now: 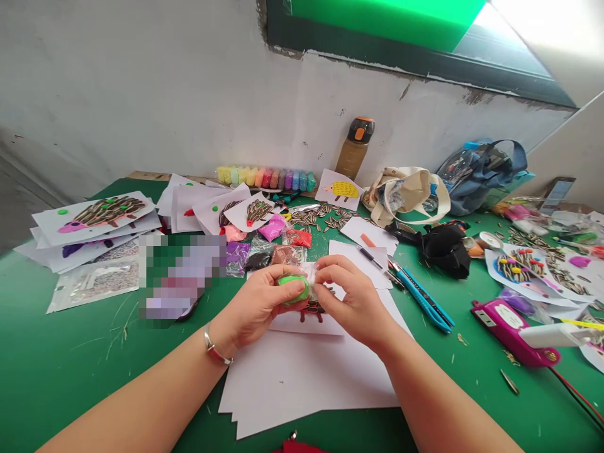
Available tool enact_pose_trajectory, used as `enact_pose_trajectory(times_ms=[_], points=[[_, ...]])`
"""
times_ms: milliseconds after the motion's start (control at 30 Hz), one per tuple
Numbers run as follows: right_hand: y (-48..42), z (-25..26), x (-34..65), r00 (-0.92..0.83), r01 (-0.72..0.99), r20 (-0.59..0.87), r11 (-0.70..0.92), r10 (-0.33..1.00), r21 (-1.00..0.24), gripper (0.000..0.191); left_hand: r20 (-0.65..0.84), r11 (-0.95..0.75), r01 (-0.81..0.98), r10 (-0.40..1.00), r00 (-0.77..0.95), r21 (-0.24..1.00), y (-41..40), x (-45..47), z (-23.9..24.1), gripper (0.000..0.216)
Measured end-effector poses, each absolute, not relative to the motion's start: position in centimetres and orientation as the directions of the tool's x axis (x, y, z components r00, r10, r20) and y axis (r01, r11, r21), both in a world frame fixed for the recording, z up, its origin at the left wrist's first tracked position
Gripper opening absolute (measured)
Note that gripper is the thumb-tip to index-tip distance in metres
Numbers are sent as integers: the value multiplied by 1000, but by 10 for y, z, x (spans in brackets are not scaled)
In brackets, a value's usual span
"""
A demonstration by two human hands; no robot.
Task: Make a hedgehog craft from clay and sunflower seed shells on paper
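The left hand (262, 302) curls closed around a lump of green clay in a clear wrapper (295, 286), holding it just above the white paper sheets (302, 377) on the green table (56, 365). The right hand (352, 299) pinches the wrapper's edge with thumb and fingertips, touching the left hand's load. Behind them lie small bags of coloured clay (271, 248), scattered sunflower seeds (325, 217) and a row of clay packs (267, 178). Blue scissors (425, 299) rest to the right
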State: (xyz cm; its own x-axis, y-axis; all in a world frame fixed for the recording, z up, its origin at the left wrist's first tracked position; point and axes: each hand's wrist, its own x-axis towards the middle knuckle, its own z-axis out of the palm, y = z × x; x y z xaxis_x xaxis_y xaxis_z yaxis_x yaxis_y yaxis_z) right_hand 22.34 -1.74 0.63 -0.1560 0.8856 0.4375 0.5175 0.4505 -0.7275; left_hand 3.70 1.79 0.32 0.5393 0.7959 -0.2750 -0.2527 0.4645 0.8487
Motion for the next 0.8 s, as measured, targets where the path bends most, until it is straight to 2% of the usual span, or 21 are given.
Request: enact_pose_trajectory(times_ms=[100,200,333,600,800], points=[[-16,9,224,-77,468,366,358,927,-808,8,-286,474,-267,803,523,839,19,37,3,24],[-15,9,226,3,378,222,204,975,-903,6,-319,492,-279,811,490,825,20,37,3,26],[-15,8,226,44,283,75,60,996,-957,10,-335,505,-286,812,479,815,20,37,4,29],[-12,7,228,66,82,-18,-23,998,-996,17,-336,502,-294,818,468,813,21,35,3,29],[-10,5,231,74,-50,-52,-49,996,-998,14,-344,483,-297,842,414,824,24,33,5,35]])
